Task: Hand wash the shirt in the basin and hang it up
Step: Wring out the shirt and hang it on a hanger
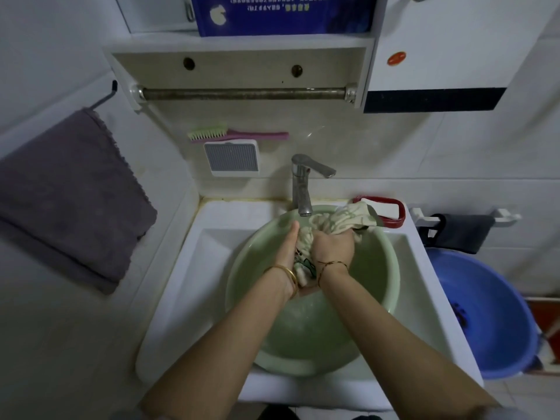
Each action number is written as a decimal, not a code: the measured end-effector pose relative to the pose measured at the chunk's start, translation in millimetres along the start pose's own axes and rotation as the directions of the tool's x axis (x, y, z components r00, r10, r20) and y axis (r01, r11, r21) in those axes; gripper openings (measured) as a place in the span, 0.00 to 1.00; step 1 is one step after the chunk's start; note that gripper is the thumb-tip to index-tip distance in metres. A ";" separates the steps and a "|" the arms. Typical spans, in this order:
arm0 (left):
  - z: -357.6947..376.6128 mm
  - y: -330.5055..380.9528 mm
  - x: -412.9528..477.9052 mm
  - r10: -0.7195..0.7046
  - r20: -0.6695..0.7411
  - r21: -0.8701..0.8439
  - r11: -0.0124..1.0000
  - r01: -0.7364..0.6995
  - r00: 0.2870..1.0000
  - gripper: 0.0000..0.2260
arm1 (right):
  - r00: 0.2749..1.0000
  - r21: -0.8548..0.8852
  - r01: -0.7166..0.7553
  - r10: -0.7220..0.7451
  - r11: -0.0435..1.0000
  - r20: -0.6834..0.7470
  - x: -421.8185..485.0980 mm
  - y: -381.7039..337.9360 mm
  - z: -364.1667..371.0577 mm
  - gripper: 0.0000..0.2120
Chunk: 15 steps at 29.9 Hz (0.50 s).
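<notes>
Sink [181, 268] first: white and square, filling the corner under the tap [301, 189]. In it sat the pale green basin [378, 283], with what looked like shallow cloudy water at the bottom. Above, beneath the cabinet, ran a bare metal rail [242, 93], a likely place for hanging, though not yet needed. The shirt [336, 219], cream with a green pattern, was bunched into a wet rope over the basin's far side, one end trailing across the rim toward the red soap dish [394, 221]. The left hand [288, 250] lay flat against the bunch, fingers [292, 230] straight, pressing rather than grasping. The right hand [333, 248] had its own clenched round the cloth. It looked to me like the scrubbing step. To do it well, I judged, the cloth should be rubbed against itself in short strokes, shifted along so every part gets worked, and kept low so drips fall inside the basin.
</notes>
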<state>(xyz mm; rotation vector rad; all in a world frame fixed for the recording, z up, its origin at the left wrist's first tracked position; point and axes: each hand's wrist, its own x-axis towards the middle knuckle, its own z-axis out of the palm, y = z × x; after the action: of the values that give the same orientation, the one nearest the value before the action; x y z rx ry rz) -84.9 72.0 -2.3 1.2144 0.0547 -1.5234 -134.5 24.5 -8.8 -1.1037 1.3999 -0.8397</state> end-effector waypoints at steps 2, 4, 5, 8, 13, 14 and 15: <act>8.1 0.9 0.9 0.036 0.022 -0.036 0.999 -0.036 0.999 0.24 | 0.999 -0.045 0.046 -0.045 0.998 0.014 -1.9 -2.5 -0.1 0.15; 12.1 -0.1 2.4 0.084 0.018 -0.100 0.992 -0.082 0.996 0.19 | 0.996 -0.075 0.087 -0.084 0.993 0.042 -2.0 -3.2 -0.5 0.17; 12.3 -0.6 3.5 0.080 0.025 -0.125 0.989 -0.077 0.996 0.19 | 0.994 -0.080 0.099 -0.095 0.992 0.055 -1.3 -2.9 -0.6 0.19; 11.0 -3.2 0.4 0.052 0.025 -0.108 0.993 -0.049 0.998 0.15 | 0.989 -0.093 0.125 -0.117 0.988 0.089 -1.3 -1.4 -1.6 0.20; 5.0 -2.1 6.0 -0.010 0.026 -0.013 1.000 0.011 1.000 0.14 | 0.966 -0.080 0.212 -0.196 0.974 0.168 -0.5 0.7 -7.9 0.13; 2.5 -0.9 5.3 -0.018 0.037 0.030 0.999 0.017 0.999 0.15 | 0.964 -0.032 0.198 -0.188 0.980 0.190 1.3 -1.1 -9.5 0.13; -3.0 0.9 6.1 -0.018 0.025 0.120 0.993 0.015 1.000 0.17 | 0.962 0.031 0.165 -0.168 0.986 0.215 4.8 -2.3 -11.8 0.11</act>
<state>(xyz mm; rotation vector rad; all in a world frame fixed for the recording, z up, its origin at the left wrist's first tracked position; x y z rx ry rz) -81.3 69.2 -7.5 1.2917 -0.0447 -1.5745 -145.5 18.1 -6.6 -1.2766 1.1309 -0.8191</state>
